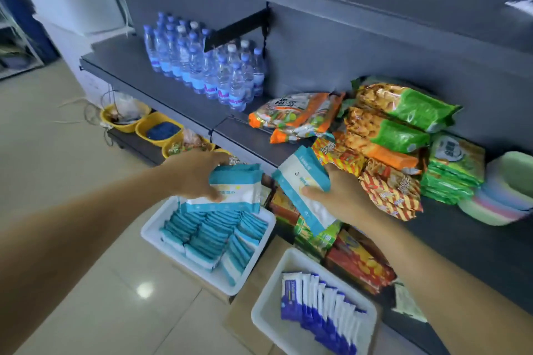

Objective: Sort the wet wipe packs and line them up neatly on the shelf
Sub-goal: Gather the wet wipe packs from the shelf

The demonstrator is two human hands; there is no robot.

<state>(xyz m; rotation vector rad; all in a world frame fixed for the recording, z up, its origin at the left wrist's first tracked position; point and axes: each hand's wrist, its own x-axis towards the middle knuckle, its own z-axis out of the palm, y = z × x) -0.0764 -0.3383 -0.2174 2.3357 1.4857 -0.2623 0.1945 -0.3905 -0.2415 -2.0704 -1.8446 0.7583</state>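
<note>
1. Left hand [199, 176], frame centre: fingers curled over a small stack of teal packs [235, 189], thumb underneath, held above the left tray [153, 232].
2. Right hand [336, 193], just right of centre: thumb and fingers pinching one teal pack [302, 181], tilted, top end near the shelf [178, 92] edge.
3. Left tray, lower centre: white, packed with rows of teal packs on edge.
4. Right tray [265, 314], bottom centre: white, with a row of blue packs [320, 308] upright.
5. Shelf, running from upper left to right: bottles [207, 66] at upper centre, snack bags [383, 130] at centre right, green packs [450, 179] and stacked pastel bowls [501, 202] at far right.
6. Below shelf, left of centre: yellow bowls [144, 124] on a low ledge.
</note>
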